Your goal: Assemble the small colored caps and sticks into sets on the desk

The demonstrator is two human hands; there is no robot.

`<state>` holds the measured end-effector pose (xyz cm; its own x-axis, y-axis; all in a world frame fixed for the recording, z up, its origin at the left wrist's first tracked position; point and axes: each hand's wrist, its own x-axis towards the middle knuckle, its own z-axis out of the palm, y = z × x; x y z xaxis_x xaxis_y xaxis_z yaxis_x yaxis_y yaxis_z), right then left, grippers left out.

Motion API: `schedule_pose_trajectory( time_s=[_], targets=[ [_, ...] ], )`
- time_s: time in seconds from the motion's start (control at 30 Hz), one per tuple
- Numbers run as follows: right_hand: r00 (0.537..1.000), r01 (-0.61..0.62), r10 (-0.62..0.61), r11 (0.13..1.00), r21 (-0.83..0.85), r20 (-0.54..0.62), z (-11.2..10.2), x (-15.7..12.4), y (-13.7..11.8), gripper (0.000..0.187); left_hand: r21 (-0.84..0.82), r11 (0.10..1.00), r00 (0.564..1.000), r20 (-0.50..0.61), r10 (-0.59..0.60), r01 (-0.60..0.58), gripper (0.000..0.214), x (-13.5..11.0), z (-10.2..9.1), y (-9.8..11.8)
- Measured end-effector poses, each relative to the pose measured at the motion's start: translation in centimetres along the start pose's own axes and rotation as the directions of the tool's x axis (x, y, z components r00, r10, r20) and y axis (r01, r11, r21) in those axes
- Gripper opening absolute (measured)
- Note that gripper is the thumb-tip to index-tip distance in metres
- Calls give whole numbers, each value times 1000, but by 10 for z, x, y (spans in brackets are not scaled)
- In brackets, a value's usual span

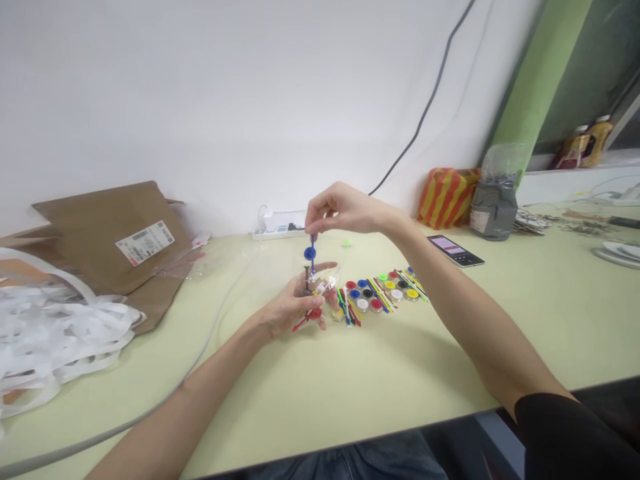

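Between the thumb and fingertips of my right hand (336, 210) hangs a blue plastic stick with a round disc (310, 253) on it, upright above my other palm. My left hand (295, 300) is curled around a crinkled clear plastic bag (327, 277) with small coloured plastic pieces. A red disc (315, 313) with a pointed red stick and a dark stick show at its fingers. The blue stick's lower end reaches the bag's mouth; whether it is inside, I cannot tell. Right beside lie rows of coloured round discs (376, 305) and bundles of thin coloured sticks (350, 310).
A brown cardboard mailer (100, 233) and a heap of white strips (50, 333) lie at left. A grey cable (215, 327) crosses the table. Behind stands a power strip (283, 227); a phone (456, 251), striped bag (445, 197) and grey pouch (494, 210) are at right.
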<state>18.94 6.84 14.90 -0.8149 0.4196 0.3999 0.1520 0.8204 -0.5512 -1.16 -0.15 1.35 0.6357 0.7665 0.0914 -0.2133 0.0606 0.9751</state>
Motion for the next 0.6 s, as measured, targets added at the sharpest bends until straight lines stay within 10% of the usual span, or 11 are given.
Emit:
schedule_pose_trajectory(
  time_s=[0.47, 0.6],
  targets=[
    [974, -78, 62, 995, 63, 218, 5, -1, 8, 17, 12, 1000, 999, 41, 17, -18, 88, 1, -3, -2],
    [995, -40, 41, 999, -8, 94, 5, 1, 12, 16, 26, 1000, 999, 41, 5, -7, 86, 1, -3, -2]
  ],
)
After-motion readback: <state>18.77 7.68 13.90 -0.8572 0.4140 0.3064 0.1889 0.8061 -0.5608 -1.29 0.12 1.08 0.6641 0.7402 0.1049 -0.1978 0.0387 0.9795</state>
